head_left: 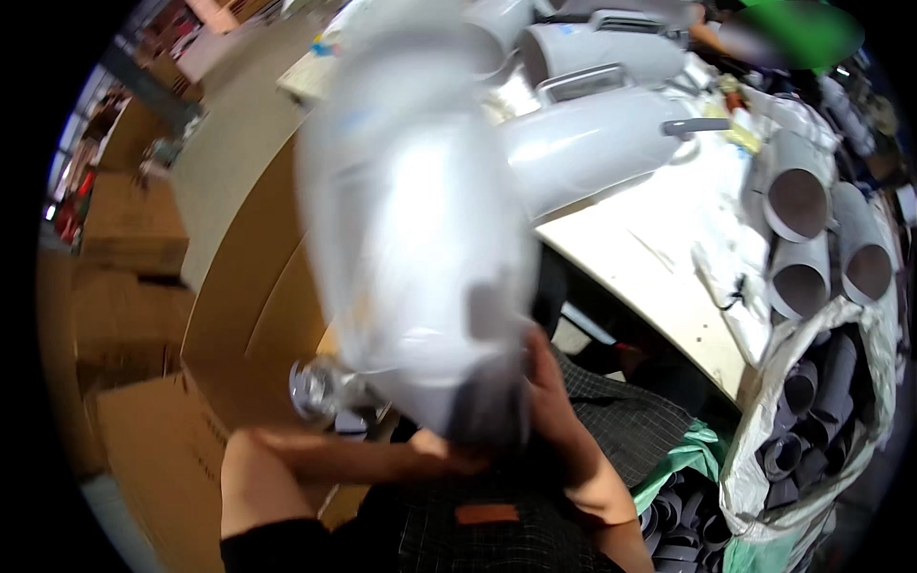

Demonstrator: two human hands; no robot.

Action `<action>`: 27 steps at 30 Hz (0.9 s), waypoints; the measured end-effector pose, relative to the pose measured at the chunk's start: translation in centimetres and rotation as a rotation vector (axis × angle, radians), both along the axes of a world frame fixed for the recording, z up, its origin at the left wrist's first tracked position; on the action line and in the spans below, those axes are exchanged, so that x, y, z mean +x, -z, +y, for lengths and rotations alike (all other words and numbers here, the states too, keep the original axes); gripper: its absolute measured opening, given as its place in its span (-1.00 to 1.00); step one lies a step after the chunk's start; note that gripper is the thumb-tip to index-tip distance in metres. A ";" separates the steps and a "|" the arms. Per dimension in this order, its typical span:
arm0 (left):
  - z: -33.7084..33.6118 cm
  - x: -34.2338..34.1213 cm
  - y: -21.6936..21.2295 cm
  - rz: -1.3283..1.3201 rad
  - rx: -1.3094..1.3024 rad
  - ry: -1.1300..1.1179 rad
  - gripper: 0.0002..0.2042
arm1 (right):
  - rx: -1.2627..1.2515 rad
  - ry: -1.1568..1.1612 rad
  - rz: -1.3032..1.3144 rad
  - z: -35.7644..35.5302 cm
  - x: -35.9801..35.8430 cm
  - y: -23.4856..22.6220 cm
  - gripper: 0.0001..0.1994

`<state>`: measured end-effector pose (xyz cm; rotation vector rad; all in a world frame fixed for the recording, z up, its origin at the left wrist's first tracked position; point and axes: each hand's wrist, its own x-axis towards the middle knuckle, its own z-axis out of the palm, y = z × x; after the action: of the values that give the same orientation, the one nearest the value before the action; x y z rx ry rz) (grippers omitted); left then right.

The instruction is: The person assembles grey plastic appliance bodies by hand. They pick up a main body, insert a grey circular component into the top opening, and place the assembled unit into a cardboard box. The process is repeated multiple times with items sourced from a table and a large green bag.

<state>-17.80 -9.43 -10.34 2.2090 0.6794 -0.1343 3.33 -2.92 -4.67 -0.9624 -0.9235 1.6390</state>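
A large pale-grey plastic cylinder (420,239), smeared by motion and shiny as if under clear film, stands tilted in front of me. Its lower end is dark. My right hand (543,374) grips its right side near that end, fingers curled round it. At the bottom, my left hand (444,451) holds it from beneath, its fingers mostly hidden. Just left of the cylinder is a clear, crumpled plastic-wrapped piece (330,390). An open cardboard box (253,296) lies behind it. On the white table (659,258) rests a similar grey cylinder (587,148) with a loop handle and dark tube.
More grey cylinders (798,205) stand at the right. A white sack (750,449) holds dark-grey tubes; a green bag (702,444) beside it holds dark rounded parts. Cardboard boxes (134,224) pile up at left. Someone in green (798,36) is beyond the table.
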 end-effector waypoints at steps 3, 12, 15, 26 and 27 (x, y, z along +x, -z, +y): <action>7.1 3.7 -12.3 0.293 -0.045 -0.304 -0.64 | 0.011 -0.096 -0.084 3.7 -1.1 4.1 -0.36; 31.0 0.1 8.7 -1.337 -0.947 -1.760 -0.55 | 0.868 0.129 -1.569 17.3 5.8 -6.0 0.06; 31.8 1.9 19.4 -1.139 -1.099 -1.853 -0.52 | 1.044 -0.098 -1.908 21.9 7.8 -6.0 -0.07; 28.3 2.6 -2.0 -0.879 0.487 -1.216 -0.55 | 1.033 0.255 -1.506 12.3 17.9 -9.9 0.16; 27.5 5.0 -6.0 -1.056 0.511 -1.060 -0.51 | 0.992 0.380 -1.430 10.2 19.2 -11.3 0.22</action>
<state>-12.75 18.07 -4.30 1.6580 1.1713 1.7306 22.51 7.33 6.65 -1.3460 -1.9964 -0.1782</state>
